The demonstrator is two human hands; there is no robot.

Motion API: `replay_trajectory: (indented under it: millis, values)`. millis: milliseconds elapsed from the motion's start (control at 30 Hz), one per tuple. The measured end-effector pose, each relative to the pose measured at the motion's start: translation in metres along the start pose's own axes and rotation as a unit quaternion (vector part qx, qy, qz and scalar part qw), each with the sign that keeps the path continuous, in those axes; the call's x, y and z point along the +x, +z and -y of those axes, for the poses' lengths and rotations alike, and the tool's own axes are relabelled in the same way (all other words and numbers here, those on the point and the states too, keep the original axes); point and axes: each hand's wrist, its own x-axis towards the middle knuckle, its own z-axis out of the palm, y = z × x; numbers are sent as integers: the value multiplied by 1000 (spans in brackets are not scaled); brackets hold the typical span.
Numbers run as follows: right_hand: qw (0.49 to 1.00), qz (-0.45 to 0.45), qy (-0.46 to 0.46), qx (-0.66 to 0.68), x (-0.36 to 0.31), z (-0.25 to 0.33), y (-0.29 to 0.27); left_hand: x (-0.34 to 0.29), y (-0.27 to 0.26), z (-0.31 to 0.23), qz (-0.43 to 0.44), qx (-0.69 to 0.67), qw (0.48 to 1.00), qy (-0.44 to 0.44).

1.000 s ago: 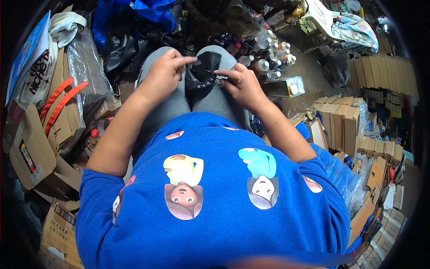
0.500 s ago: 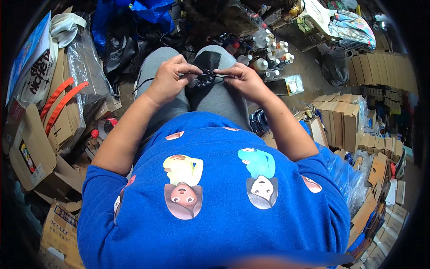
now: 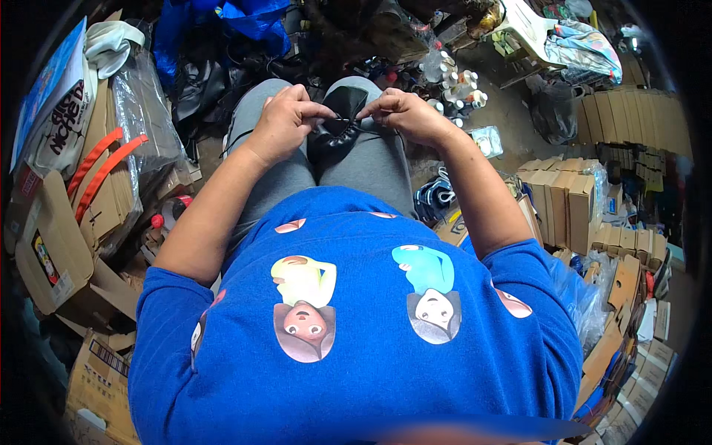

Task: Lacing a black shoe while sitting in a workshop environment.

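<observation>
A black leather piece, gathered into puckers along a curved seam like a shoe upper, rests on my thighs between my knees. A pointed flap of it stands up at the far side. My left hand reaches the seam from the left, thumb and forefinger pinched on black thread. From the other side my right hand pinches the thread at the same seam, fingertips a small gap from the left ones. A thin dark line spans that gap; whether it is thread or a needle is too small to tell.
Several bottles stand on the floor beyond my right knee, near a white plastic chair. Stacked cardboard lines the right side. At left are cardboard boxes and orange strips. Blue plastic lies ahead.
My right hand has shifted slightly right and its wrist has lifted. The left hand has moved a little, its fingers still at the seam. The leather piece stays between my knees.
</observation>
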Motion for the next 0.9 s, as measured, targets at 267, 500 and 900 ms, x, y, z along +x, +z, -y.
replay_trajectory:
  millis: [267, 500, 900]
  values:
    - [999, 5, -11, 34, 1, 0, 0, 1, 2, -2, -4, 13, 1000, 17]
    - [989, 60, -8, 132, 7, -18, -2, 13, 7, -1, 31, -24, 999, 10]
    - [981, 3, 56, 188, -7, -2, 12, 3, -3, -16, 52, -94, 988, -108]
